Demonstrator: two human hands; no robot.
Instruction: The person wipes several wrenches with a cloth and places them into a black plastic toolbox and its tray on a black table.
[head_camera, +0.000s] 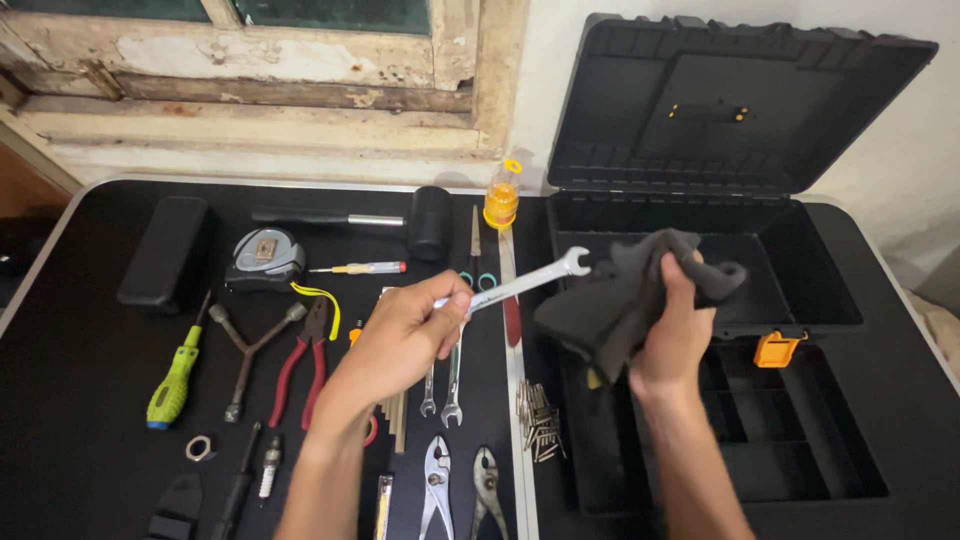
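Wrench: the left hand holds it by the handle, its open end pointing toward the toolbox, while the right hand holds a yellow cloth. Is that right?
Not quite. In the head view the cloth in the right hand is dark grey, not yellow. The rest stands: the left hand holds the wrench by its handle, open end toward the toolbox.

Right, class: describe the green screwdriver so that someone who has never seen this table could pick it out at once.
Start at the black table under the window and go to its left side, left of the left hand. The screwdriver lies there, tip pointing away, beside a rusty Y-shaped tool and red pliers. Its bright green handle with a blue end is the only one of that colour.
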